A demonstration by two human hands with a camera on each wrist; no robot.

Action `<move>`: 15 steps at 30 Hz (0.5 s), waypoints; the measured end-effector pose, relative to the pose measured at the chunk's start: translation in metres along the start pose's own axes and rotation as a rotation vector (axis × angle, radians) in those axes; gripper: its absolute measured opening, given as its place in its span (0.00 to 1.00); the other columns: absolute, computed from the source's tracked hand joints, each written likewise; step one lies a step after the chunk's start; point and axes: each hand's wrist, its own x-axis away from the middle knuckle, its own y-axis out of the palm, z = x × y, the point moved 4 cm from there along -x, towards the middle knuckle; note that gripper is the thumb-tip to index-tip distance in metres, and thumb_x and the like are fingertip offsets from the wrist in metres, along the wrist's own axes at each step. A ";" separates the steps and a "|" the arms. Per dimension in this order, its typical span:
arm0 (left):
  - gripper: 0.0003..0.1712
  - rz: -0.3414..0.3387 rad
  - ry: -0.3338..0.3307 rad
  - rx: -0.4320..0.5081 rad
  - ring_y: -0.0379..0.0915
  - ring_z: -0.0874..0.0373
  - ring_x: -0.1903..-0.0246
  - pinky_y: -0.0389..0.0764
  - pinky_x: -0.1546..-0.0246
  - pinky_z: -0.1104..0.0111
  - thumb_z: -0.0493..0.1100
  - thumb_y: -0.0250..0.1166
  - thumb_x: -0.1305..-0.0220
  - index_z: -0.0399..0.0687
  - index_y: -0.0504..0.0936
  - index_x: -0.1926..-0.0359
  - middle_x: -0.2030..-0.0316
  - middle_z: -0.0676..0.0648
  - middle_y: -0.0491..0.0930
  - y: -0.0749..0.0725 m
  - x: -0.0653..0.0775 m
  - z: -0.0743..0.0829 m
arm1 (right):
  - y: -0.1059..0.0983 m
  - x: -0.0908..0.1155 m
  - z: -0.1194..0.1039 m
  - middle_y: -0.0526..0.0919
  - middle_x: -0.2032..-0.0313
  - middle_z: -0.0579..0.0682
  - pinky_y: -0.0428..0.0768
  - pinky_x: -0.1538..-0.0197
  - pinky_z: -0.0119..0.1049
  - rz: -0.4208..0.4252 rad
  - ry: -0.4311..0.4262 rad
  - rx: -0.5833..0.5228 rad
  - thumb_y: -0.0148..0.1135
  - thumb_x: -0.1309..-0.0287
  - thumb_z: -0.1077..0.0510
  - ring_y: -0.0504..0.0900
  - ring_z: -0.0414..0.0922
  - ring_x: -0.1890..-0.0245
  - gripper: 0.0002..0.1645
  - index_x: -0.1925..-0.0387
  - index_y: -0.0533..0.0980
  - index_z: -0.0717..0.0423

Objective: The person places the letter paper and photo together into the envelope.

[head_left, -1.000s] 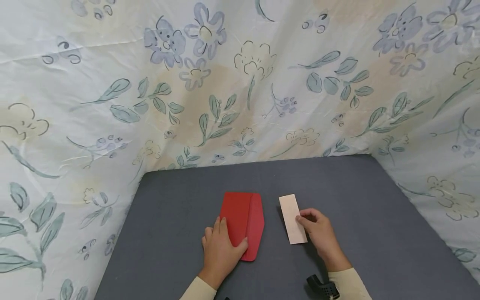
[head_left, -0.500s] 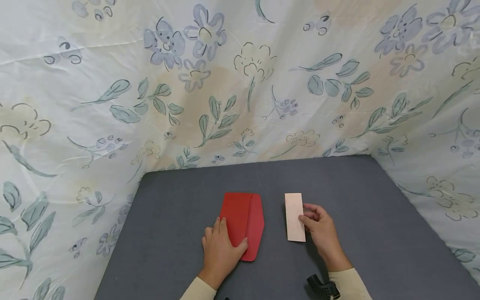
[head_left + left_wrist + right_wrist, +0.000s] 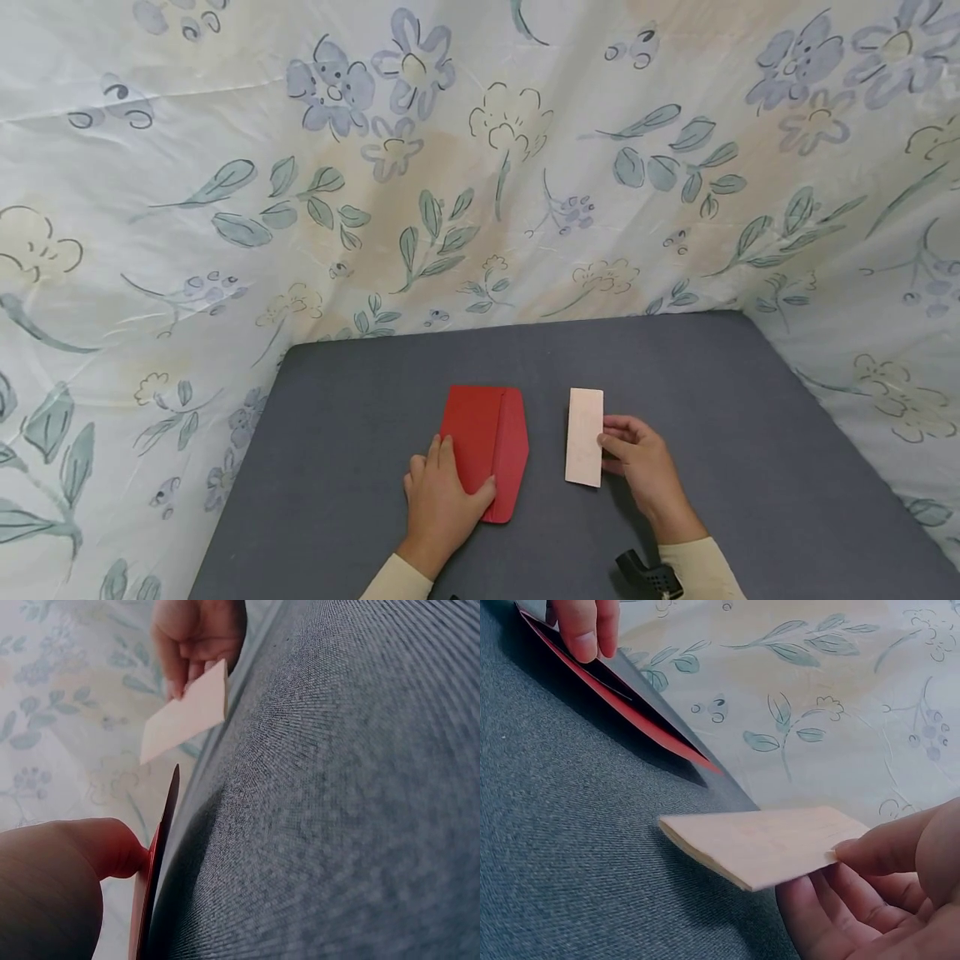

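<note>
While the left grip point(image 3: 442, 504) rests spread on the envelope point(image 3: 470, 421), the right grip point(image 3: 643, 468) pinches the paper point(image 3: 584, 437) by one long edge, above the desk point(image 3: 375, 392). The flap point(image 3: 512, 450) is unfolded; the paper appears ready, not yet inside.

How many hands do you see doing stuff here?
2. The left hand holds the red envelope, and the right hand pinches the pale paper piece by its edge. No other hands show.
</note>
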 end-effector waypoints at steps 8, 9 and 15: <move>0.53 -0.001 0.004 -0.003 0.70 0.43 0.50 0.72 0.54 0.47 0.63 0.78 0.45 0.31 0.76 0.29 0.30 0.30 0.74 0.001 0.000 0.000 | 0.005 0.001 0.001 0.81 0.47 0.63 0.88 0.58 0.41 -0.044 0.030 -0.091 0.63 0.25 0.69 0.85 0.46 0.56 0.24 0.33 0.72 0.73; 0.53 -0.003 0.004 -0.002 0.70 0.43 0.50 0.72 0.54 0.47 0.63 0.78 0.45 0.30 0.76 0.29 0.30 0.30 0.74 0.000 0.000 0.000 | 0.006 0.001 0.001 0.81 0.48 0.63 0.88 0.58 0.41 -0.048 0.035 -0.095 0.63 0.25 0.69 0.85 0.46 0.55 0.24 0.33 0.72 0.72; 0.52 0.015 0.010 0.004 0.71 0.43 0.51 0.71 0.55 0.46 0.61 0.79 0.46 0.30 0.76 0.30 0.31 0.30 0.74 -0.001 0.000 0.001 | 0.016 0.003 0.004 0.81 0.49 0.61 0.87 0.60 0.39 -0.082 0.057 -0.104 0.63 0.26 0.70 0.85 0.47 0.56 0.28 0.29 0.71 0.73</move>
